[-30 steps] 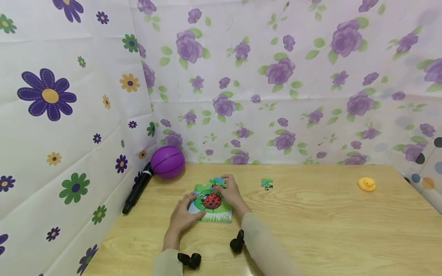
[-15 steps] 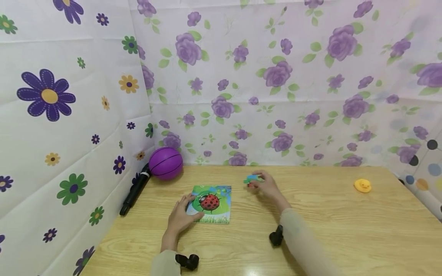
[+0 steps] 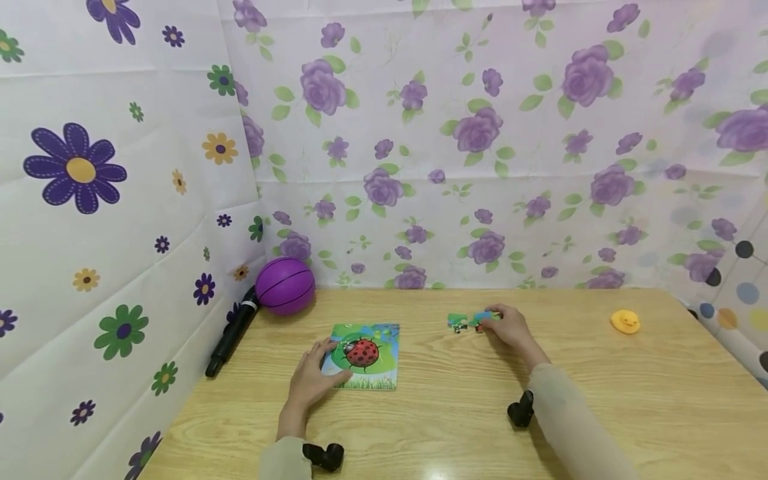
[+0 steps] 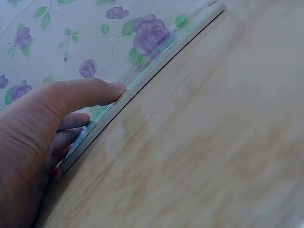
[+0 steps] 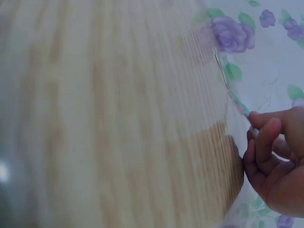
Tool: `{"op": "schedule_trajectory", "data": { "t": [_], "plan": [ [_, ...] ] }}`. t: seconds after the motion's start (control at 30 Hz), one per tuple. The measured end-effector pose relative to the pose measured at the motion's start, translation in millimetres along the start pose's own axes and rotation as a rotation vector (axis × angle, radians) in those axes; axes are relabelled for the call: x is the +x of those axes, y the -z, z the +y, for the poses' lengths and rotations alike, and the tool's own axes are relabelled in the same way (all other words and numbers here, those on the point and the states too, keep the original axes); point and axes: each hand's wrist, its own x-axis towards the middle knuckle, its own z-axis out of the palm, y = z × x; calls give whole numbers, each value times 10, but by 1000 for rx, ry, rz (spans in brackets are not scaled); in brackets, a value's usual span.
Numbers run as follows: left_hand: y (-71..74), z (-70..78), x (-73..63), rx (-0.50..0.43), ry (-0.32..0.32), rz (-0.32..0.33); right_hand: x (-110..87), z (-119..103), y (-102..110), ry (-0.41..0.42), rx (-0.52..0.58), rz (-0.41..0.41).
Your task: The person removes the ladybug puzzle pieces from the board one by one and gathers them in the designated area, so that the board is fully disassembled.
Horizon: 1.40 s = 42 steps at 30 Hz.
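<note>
A square ladybug puzzle (image 3: pixel 363 353) lies flat on the table, with a bluish patch at its upper right. My left hand (image 3: pixel 312 380) rests at its lower left corner, the thumb (image 4: pixel 102 90) stretched over the near edge and the other fingers at the left side. Further right, my right hand (image 3: pixel 509 327) pinches a blue and green puzzle piece (image 3: pixel 477 321) between thumb and fingertips, low over or on the table. Just left of that piece lies another green puzzle piece (image 3: pixel 457 323); whether the two touch is unclear.
At the back left sit a purple ball (image 3: pixel 285 287) and a black microphone-like stick (image 3: pixel 233 337), both near the flowered side cloth. A yellow rubber duck (image 3: pixel 626 321) stands toward the right. A flowered cloth (image 3: pixel 414 167) hangs behind the wooden table (image 3: pixel 420 433).
My right hand has carried the puzzle piece from above the ladybug puzzle rightward, beside the loose piece. The left hand has kept its place on the puzzle.
</note>
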Motion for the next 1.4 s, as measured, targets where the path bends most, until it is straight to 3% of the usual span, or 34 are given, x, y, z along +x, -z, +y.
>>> {"op": "schedule_trajectory", "data": {
  "t": [0.1,0.4,1.4],
  "plan": [
    [-1,6,3,-11,3,-1,0,-17,0,-15,-88,22],
    [-23,27,3,-13,6,-1,-22,-61,-22,-42,-159,47],
    [-4,14,-10,6,22,5,-1,-101,-21,-91,-66,26]
  ]
}}
